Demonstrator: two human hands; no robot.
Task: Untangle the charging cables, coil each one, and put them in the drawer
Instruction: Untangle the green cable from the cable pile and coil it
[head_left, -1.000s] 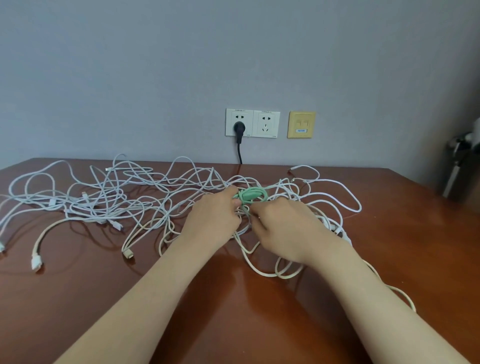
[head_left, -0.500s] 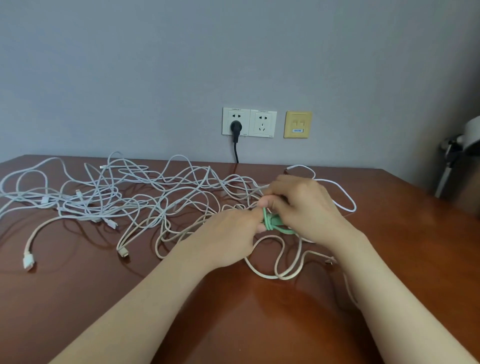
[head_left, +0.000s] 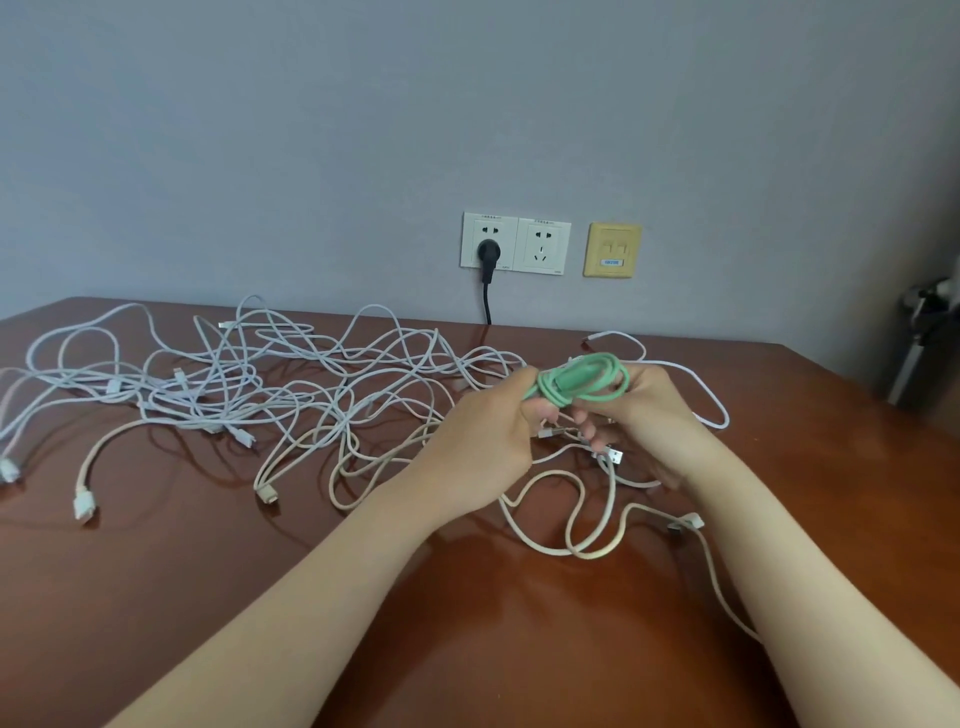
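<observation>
A green charging cable (head_left: 584, 382), wound into a small coil, is held above the table between both hands. My left hand (head_left: 488, 441) grips its left side and my right hand (head_left: 644, 415) grips its right side. A tangle of white and cream cables (head_left: 270, 395) spreads over the brown table (head_left: 208, 597) to the left and under my hands. A cream cable loop (head_left: 576, 519) lies just below my hands. No drawer is in view.
White wall sockets (head_left: 514, 244) with a black plug and cord sit on the grey wall behind, beside a yellow plate (head_left: 612, 250). Loose white plug ends (head_left: 83, 504) lie at the left. A grey stand (head_left: 924, 338) rises past the table's right edge.
The green cable was in the tangle on the table; both hands have lifted it up and to the right, now a neater coil held above the other cables.
</observation>
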